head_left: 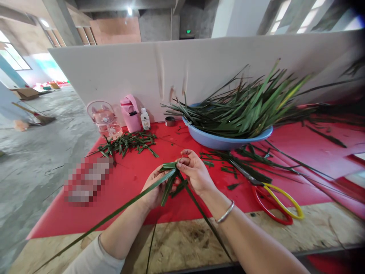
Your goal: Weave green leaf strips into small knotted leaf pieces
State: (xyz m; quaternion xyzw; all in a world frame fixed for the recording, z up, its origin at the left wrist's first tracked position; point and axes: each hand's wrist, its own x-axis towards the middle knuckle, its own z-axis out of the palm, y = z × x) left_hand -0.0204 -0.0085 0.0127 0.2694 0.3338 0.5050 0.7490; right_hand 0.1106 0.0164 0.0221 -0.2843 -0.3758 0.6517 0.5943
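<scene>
Both hands meet over the front of the red table covering (128,205), around a partly woven piece of green leaf strips (169,166). My left hand (152,188) is closed on it from the left and below, its fingertips partly hidden behind the strips. From the right, my right hand (194,171) pinches the top of the weave between thumb and fingers. One long leaf strip (114,209) trails from it to the lower left over my left forearm. Another strip (207,217) hangs down to the lower right, past the table's front edge.
Scissors (273,198) with one red and one yellow handle lie right of my hands, among leaf scraps. Behind them stands a blue basin (228,141) heaped with long leaves (242,110). Woven leaf pieces (131,142), a pink bottle (131,116) and a clear pink jug (107,123) are back left.
</scene>
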